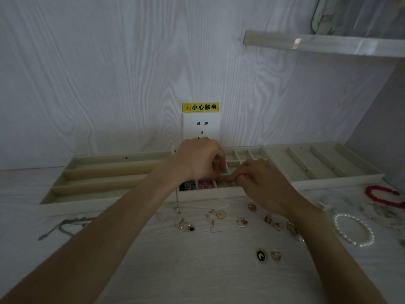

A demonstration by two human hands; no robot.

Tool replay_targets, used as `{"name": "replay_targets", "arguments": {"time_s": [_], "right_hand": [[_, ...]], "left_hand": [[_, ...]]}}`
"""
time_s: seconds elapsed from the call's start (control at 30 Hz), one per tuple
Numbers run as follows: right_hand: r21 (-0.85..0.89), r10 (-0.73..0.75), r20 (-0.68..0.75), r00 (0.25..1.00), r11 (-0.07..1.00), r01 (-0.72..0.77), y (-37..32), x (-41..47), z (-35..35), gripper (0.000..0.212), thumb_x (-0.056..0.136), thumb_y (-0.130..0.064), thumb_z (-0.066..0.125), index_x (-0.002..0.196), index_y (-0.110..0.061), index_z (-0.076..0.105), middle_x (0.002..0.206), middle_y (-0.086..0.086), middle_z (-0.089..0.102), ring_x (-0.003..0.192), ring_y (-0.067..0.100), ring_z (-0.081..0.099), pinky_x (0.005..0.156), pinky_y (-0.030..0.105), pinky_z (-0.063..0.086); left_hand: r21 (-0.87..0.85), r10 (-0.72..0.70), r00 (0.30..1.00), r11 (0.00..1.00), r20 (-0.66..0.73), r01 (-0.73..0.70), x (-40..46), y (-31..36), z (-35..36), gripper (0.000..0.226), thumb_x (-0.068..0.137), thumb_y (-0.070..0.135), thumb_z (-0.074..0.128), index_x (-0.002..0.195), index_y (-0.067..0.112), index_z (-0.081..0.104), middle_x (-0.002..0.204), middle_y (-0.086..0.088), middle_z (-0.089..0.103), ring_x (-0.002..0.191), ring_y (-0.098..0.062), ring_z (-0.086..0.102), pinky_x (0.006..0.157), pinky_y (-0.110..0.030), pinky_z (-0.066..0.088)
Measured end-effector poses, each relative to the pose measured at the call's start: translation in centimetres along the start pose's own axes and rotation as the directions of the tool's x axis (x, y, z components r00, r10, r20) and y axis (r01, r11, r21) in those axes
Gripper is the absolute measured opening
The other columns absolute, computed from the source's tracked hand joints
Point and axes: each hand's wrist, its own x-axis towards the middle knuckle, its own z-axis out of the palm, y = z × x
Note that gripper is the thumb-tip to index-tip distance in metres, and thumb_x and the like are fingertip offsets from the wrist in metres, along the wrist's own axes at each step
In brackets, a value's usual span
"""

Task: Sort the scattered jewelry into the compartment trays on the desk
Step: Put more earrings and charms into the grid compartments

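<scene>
Both forearms reach across the desk (197,270) to the middle tray (210,193) near its back edge. Left hand (198,160) and right hand (260,183) curl, fingertips meeting over a front compartment; what they pinch is hidden. Scattered jewelry (242,222) lies just below the wrists, a pearl bracelet (352,229) rightward.
</scene>
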Motion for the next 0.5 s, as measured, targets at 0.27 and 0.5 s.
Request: {"name": "replay_targets", "arguments": {"time_s": [0.27,0.5], "right_hand": [[-0.057,-0.021,0.032,0.999,0.998,0.023,0.0,-0.2,0.1,0.027,0.093,-0.025,0.046,0.104,-0.033,0.07,0.097,-0.008,0.054,0.094,0.01,0.043,0.074,0.027,0.032],[0.331,-0.104,-0.049,0.993,0.937,0.114,-1.9,-0.4,-0.4,0.022,0.087,-0.014,0.063,0.09,-0.033,0.071,0.078,-0.02,0.061,0.063,-0.001,0.048,0.059,0.009,0.036]], "left_hand": [[0.058,0.0,0.997,0.998,0.075,-0.005,-0.4,-0.2,-0.3,0.02,0.082,0.05,0.064,0.093,0.036,0.073,0.085,0.016,0.065,0.07,-0.004,0.05,0.05,-0.018,0.027],[-0.211,-0.115,0.991,0.973,-0.074,0.097,-6.3,-1.7,-0.6,0.021,0.087,0.044,0.059,0.104,0.037,0.069,0.088,0.018,0.063,0.072,0.003,0.054,0.062,-0.021,0.043]]}}
